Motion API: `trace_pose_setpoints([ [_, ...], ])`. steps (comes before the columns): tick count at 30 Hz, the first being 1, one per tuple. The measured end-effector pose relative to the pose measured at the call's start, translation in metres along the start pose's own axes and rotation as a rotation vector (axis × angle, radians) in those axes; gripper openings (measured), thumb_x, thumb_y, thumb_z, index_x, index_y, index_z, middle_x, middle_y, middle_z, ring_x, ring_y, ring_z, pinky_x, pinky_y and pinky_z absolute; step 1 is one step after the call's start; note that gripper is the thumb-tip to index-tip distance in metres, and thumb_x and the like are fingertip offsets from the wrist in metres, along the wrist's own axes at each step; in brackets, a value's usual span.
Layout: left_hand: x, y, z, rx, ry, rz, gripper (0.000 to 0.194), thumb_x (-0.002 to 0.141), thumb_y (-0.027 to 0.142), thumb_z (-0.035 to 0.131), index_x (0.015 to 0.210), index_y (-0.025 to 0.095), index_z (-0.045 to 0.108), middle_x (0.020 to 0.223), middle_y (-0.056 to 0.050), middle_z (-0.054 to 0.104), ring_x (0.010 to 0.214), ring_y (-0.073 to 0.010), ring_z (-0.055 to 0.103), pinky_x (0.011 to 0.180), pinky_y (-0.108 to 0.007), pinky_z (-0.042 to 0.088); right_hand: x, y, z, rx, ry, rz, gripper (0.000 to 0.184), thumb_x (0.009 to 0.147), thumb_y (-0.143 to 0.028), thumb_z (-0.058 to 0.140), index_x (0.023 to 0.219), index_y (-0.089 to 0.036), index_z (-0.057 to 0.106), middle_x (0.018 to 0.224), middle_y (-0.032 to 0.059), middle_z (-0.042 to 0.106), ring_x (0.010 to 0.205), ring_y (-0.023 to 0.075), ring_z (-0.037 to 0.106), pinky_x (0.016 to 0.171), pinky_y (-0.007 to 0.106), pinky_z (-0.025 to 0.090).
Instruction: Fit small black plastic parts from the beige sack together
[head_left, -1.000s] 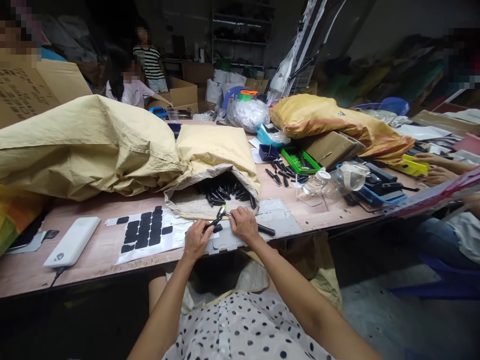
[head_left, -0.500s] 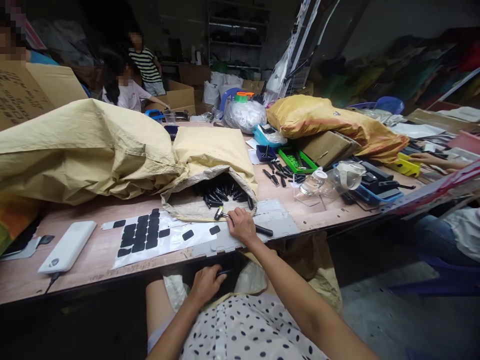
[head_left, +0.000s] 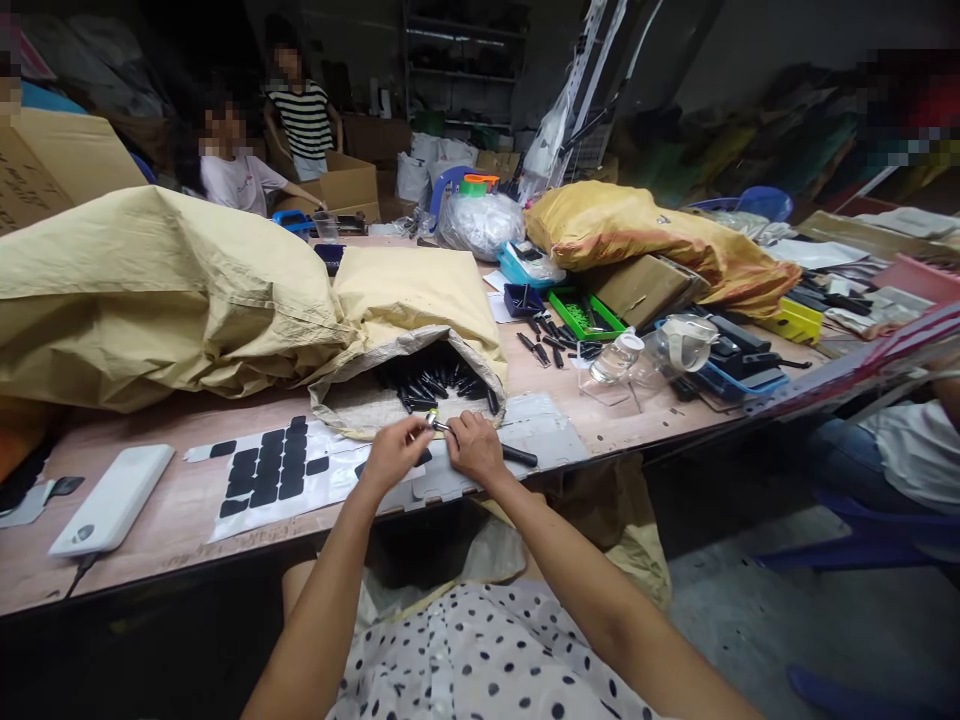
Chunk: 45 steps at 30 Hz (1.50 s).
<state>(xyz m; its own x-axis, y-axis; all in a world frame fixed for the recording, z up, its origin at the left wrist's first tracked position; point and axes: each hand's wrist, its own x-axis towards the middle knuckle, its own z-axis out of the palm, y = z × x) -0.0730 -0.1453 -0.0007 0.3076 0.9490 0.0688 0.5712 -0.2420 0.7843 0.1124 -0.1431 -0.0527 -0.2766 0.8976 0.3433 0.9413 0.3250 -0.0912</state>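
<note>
My right hand [head_left: 472,447] is closed round a small hammer [head_left: 517,457] with a black handle; its metal head points left near the mouth of an open tan sack [head_left: 420,300] full of black parts [head_left: 439,383]. My left hand [head_left: 395,452] is back on the table, fingers pinched near the hammer head on something too small to name. A white sheet with black pads [head_left: 274,468] lies just left of my hands, on the wooden table [head_left: 187,510].
A white power bank [head_left: 112,498] lies at the left edge. A big tan sack [head_left: 150,290] fills the left back. Green tray [head_left: 581,315], clear jars [head_left: 622,360], blue tray [head_left: 739,380] and another sack [head_left: 645,235] stand right. Two people sit far behind; another person's sleeve [head_left: 919,450] at right.
My left hand rose from my lap back up onto the table and now pinches beside the hammer head. My right hand kept hold of the hammer. The view shifted slightly left.
</note>
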Motion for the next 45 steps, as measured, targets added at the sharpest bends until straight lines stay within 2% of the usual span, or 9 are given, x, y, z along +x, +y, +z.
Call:
trace_pose_setpoints([
  [1,0.016,-0.002,-0.004,0.114,0.116,-0.006,0.019,0.09,0.029,0.058,0.098,0.023,0.074,0.094,-0.004,0.074,0.082,-0.0205,0.065,0.079,-0.033,0.052,0.0,0.0,0.0,0.003,0.0,-0.002,0.014,0.096,-0.027,0.056,0.1,-0.02,0.068,0.094,0.0082,0.062,0.09,0.0241,0.05,0.077,0.033,0.035],
  [3,0.044,-0.008,-0.006,0.32,0.213,-0.021,0.019,0.085,0.021,0.064,0.101,0.023,0.075,0.103,-0.007,0.073,0.097,-0.0255,0.064,0.089,-0.038,0.051,0.0,0.0,0.001,0.008,0.0,-0.005,0.013,0.096,-0.027,0.057,0.099,-0.02,0.067,0.094,0.0082,0.062,0.09,0.0239,0.05,0.077,0.033,0.035],
  [9,0.073,-0.02,0.003,0.56,0.132,-0.018,0.016,0.079,0.014,0.071,0.088,0.027,0.075,0.099,-0.007,0.07,0.108,-0.0314,0.059,0.091,-0.042,0.048,0.0,0.0,0.002,0.022,0.019,-0.005,0.013,0.096,-0.027,0.057,0.098,-0.02,0.068,0.093,0.0081,0.062,0.09,0.0237,0.05,0.077,0.033,0.035],
  [13,0.058,-0.025,0.005,0.495,0.234,0.008,0.009,0.083,0.019,0.071,0.088,0.027,0.074,0.096,-0.007,0.071,0.103,-0.0305,0.059,0.087,-0.042,0.047,0.0,0.0,0.001,0.025,0.023,-0.007,0.013,0.096,-0.027,0.057,0.098,-0.02,0.068,0.092,0.0075,0.062,0.089,0.0235,0.05,0.076,0.033,0.035],
  [17,0.019,-0.035,0.006,0.354,0.371,0.13,0.01,0.09,0.026,0.065,0.095,0.026,0.074,0.096,-0.005,0.073,0.095,-0.0264,0.061,0.086,-0.04,0.048,-0.001,0.0,0.0,0.025,0.035,-0.013,0.013,0.095,-0.026,0.057,0.097,-0.02,0.067,0.092,0.0074,0.062,0.089,0.0234,0.05,0.076,0.033,0.036],
  [23,-0.03,-0.057,0.023,0.297,0.31,0.15,0.01,0.09,0.029,0.065,0.093,0.024,0.074,0.087,-0.004,0.072,0.085,-0.0239,0.061,0.081,-0.037,0.049,-0.003,0.003,0.0,0.047,0.028,-0.016,0.011,0.093,-0.026,0.06,0.098,-0.02,0.068,0.093,0.008,0.063,0.09,0.0242,0.051,0.077,0.033,0.037],
  [30,-0.026,-0.063,0.025,0.271,0.295,0.128,0.01,0.085,0.027,0.069,0.093,0.025,0.074,0.087,-0.004,0.07,0.086,-0.0248,0.06,0.081,-0.038,0.049,0.0,0.007,-0.01,0.112,-0.051,0.006,0.018,0.098,-0.023,0.054,0.103,-0.021,0.071,0.095,0.0085,0.064,0.091,0.0235,0.055,0.078,0.033,0.042],
  [38,-0.026,-0.065,0.028,0.228,0.32,0.103,0.01,0.083,0.025,0.069,0.092,0.025,0.075,0.085,-0.004,0.07,0.085,-0.0245,0.059,0.079,-0.037,0.05,-0.019,-0.008,-0.018,0.432,0.085,0.099,0.03,0.102,-0.026,0.043,0.115,-0.023,0.07,0.096,0.0062,0.068,0.09,0.0202,0.064,0.08,0.029,0.052],
  [45,-0.025,-0.065,0.027,0.19,0.313,0.07,0.01,0.081,0.023,0.072,0.09,0.025,0.075,0.085,-0.003,0.07,0.086,-0.0235,0.06,0.08,-0.037,0.05,-0.025,-0.024,-0.027,0.469,0.077,0.062,0.03,0.102,-0.027,0.044,0.119,-0.024,0.069,0.099,0.0071,0.07,0.092,0.0199,0.066,0.083,0.028,0.054],
])
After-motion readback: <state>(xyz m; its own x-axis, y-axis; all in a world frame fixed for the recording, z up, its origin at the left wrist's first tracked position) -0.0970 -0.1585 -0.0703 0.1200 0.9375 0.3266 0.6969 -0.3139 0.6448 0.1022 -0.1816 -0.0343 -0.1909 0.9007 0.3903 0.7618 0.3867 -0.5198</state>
